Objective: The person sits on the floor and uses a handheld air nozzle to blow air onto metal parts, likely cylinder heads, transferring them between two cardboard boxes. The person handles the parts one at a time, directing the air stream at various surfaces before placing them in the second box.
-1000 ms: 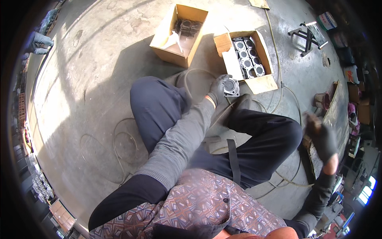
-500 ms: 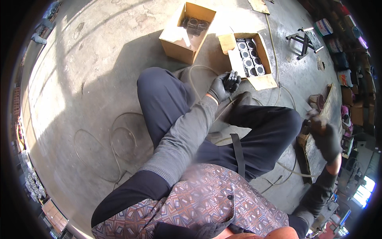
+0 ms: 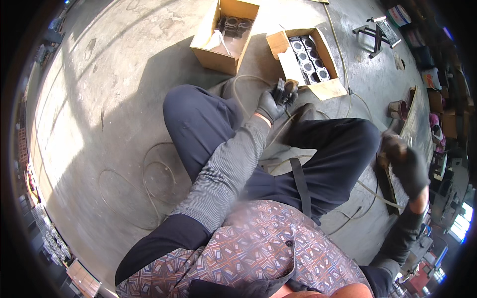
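In front of my crossed legs, my gloved left hand (image 3: pixel 272 103) is closed round a small, round, brownish metal part (image 3: pixel 290 88). It is close to the near corner of an open cardboard box (image 3: pixel 334 92), which holds rows of metal parts with round openings (image 3: pixel 308 64). Far to the right, my gloved right hand (image 3: pixel 408 171) is smeared by motion beside a board-like edge (image 3: pixel 413 124). Something brownish shows at its fingers, too blurred to name, and whether the hand grips it is unclear.
A taller cardboard box (image 3: pixel 214 60) with dark metal parts stands at the back. A thin hose (image 3: pixel 344 59) runs past the boxes and loops over the concrete floor. At right are a small folding stand (image 3: pixel 376 37), a bucket (image 3: pixel 397 110) and shelf-side clutter.
My view has shifted, so the boxes sit higher in it. My left hand has turned, and the round part now shows at its fingers. My right hand has moved slightly down, still blurred.
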Motion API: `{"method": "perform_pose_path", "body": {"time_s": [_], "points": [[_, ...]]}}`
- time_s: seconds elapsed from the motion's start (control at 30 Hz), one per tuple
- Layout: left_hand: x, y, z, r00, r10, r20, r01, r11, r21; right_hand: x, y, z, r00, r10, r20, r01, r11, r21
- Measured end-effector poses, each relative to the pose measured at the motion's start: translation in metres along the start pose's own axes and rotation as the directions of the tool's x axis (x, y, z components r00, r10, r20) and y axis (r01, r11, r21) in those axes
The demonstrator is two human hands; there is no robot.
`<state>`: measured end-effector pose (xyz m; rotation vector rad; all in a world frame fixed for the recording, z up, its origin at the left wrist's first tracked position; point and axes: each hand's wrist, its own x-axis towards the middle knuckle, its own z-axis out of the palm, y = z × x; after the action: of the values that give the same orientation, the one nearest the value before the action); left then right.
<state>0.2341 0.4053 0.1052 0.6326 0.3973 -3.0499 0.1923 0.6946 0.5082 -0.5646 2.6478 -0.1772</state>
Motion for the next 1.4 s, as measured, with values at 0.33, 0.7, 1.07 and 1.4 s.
{"method": "perform_pose_path", "body": {"time_s": [0.33, 0.7, 1.07, 1.4], "points": [[0.014, -0.001, -0.01, 0.988, 0.132, 0.083, -0.153, 0.924, 0.351, 0.013, 0.017, 0.006, 0.995, 0.027, -0.096, 0.008, 0.938, 0.347], [0.026, 0.007, -0.035, 0.938, 0.338, -0.076, -0.261, 0.834, 0.487, 0.062, 0.047, 0.044, 0.953, -0.293, 0.075, 0.295, 0.955, -0.02], [0.063, 0.095, 0.069, 0.959, 0.271, -0.081, -0.158, 0.752, 0.64, 0.2, 0.038, 0.002, 0.963, -0.092, 0.253, -0.067, 0.828, 0.556], [0.112, 0.318, 0.185, 0.632, 0.765, 0.124, 0.417, -0.472, 0.777, 0.336, 0.09, 0.111, 0.998, -0.056, -0.012, 0.039, 0.523, 0.851]]}}
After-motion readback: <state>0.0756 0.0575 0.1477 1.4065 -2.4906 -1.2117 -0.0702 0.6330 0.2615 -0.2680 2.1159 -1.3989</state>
